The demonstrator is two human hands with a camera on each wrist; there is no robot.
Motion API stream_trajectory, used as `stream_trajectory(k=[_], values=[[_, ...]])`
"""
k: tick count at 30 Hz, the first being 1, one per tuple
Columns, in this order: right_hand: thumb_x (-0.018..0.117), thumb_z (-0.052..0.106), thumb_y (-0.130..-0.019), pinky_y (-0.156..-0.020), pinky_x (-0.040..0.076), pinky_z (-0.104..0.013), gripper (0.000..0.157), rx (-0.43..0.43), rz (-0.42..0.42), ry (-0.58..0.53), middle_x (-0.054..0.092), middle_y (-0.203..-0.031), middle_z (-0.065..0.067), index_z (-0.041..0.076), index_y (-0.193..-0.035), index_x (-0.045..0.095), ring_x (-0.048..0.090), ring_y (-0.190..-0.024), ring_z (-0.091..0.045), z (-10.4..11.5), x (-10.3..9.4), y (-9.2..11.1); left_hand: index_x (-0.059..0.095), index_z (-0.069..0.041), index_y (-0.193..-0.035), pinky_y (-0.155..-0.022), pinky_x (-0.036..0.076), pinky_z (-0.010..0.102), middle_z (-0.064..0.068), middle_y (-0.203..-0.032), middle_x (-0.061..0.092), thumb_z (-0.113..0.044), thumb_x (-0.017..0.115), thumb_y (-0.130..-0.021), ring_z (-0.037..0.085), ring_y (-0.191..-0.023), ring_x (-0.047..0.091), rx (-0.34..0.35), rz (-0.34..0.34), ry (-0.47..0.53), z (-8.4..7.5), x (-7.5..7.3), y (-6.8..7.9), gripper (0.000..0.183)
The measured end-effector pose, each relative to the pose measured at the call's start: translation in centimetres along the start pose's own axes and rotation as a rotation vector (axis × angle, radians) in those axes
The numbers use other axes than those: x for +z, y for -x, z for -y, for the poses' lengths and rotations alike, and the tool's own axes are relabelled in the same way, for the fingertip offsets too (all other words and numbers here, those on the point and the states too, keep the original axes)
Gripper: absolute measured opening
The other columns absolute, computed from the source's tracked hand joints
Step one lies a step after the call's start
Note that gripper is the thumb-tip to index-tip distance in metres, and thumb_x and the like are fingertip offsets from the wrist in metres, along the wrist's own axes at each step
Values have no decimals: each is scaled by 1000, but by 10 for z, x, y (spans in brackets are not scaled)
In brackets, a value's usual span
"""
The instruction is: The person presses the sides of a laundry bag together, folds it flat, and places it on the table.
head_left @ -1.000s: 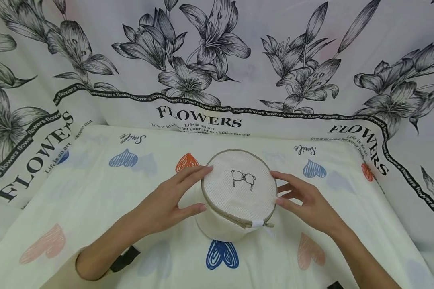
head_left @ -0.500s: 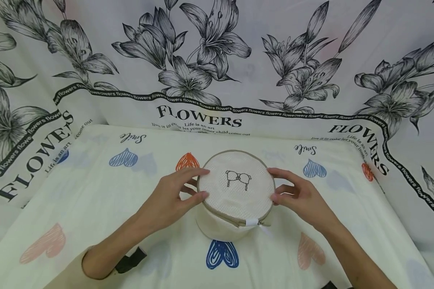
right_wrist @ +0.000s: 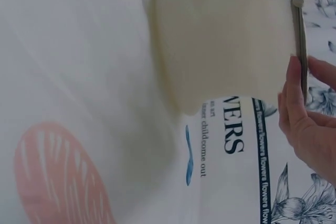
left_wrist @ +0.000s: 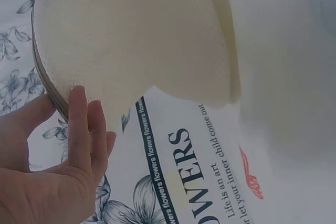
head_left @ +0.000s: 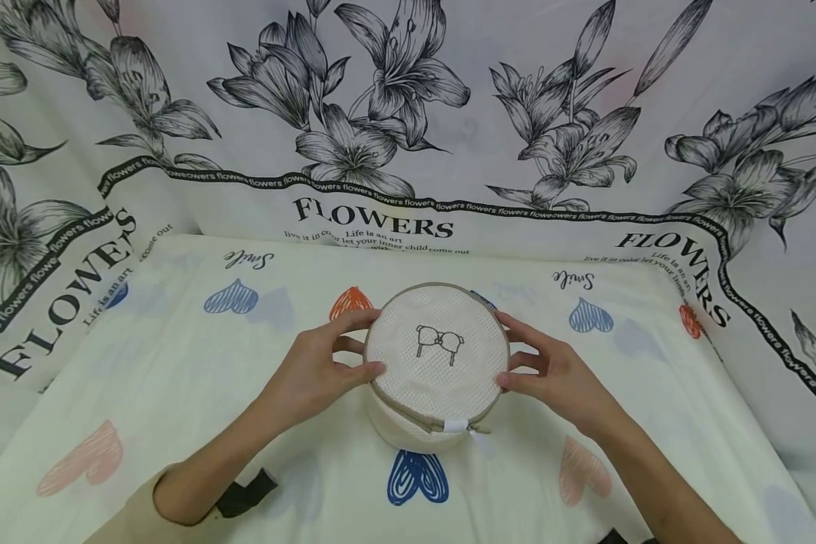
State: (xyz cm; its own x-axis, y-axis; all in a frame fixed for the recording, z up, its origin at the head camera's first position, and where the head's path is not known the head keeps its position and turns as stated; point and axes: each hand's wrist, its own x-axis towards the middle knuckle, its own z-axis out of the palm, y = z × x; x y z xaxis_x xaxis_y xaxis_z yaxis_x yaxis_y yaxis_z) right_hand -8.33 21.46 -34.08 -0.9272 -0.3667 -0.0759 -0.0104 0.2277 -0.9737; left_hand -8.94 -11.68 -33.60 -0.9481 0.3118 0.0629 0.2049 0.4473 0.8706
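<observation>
A round cream mesh laundry bag [head_left: 408, 378] stands on the bed cover in the head view, its zipped lid facing up. Two outlined cup shapes are stitched on the lid. A white tab [head_left: 455, 426] and the zip's end sit at its front edge, and a blue label [head_left: 483, 299] peeks out at the back right. My left hand [head_left: 316, 370] pinches the lid's left rim between thumb and fingers. On the opposite side, my right hand [head_left: 554, 370] pinches the right rim. Both wrist views show fingers against the bag's side wall [left_wrist: 131, 40], with the zip edge between thumb and fingers.
The pale bed cover [head_left: 177, 393] carries printed hearts and the word Smile. Behind it rises a white flower-printed cloth [head_left: 476, 151] with a black lettered border. A black wrist strap [head_left: 245, 493] shows at the left sleeve.
The bag's top has shifted left and turned slightly, bringing the white tab left and the blue label into sight. Both hands have moved left on the right side and tightened onto the rim.
</observation>
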Motion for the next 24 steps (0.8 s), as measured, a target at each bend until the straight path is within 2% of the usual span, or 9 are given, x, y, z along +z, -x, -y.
stream_trajectory(k=[8,15,20,24], values=[[79,8,-85,-82,59,-34,83,5,0,24,48,-136,-17,27,-154,37,68,-97,-21,-4,6,-1,57,-15,-139,-68,59,23,10,-135,59,-11,84,-79,22,-94,70,-8,-7,-1,6,-1,0,66],[80,9,-84,-81,59,-35,88,29,13,20,49,-132,-18,32,-155,34,67,-97,-24,-5,10,-2,56,-14,-141,-68,59,24,9,-139,57,-8,85,-79,24,-100,69,8,-17,-26,10,1,-2,69],[81,11,-83,-81,60,-35,87,53,9,24,50,-127,-19,31,-155,36,68,-98,-24,-7,13,-3,53,-12,-142,-63,59,25,7,-139,57,-5,85,-78,23,-99,69,-45,-23,-3,9,3,-4,72],[81,12,-83,-80,60,-35,86,76,-3,20,50,-124,-20,29,-154,37,69,-96,-23,-9,15,-3,58,-13,-136,-64,59,26,5,-134,59,-7,85,-78,22,-101,69,-79,-42,-4,10,5,-4,64]])
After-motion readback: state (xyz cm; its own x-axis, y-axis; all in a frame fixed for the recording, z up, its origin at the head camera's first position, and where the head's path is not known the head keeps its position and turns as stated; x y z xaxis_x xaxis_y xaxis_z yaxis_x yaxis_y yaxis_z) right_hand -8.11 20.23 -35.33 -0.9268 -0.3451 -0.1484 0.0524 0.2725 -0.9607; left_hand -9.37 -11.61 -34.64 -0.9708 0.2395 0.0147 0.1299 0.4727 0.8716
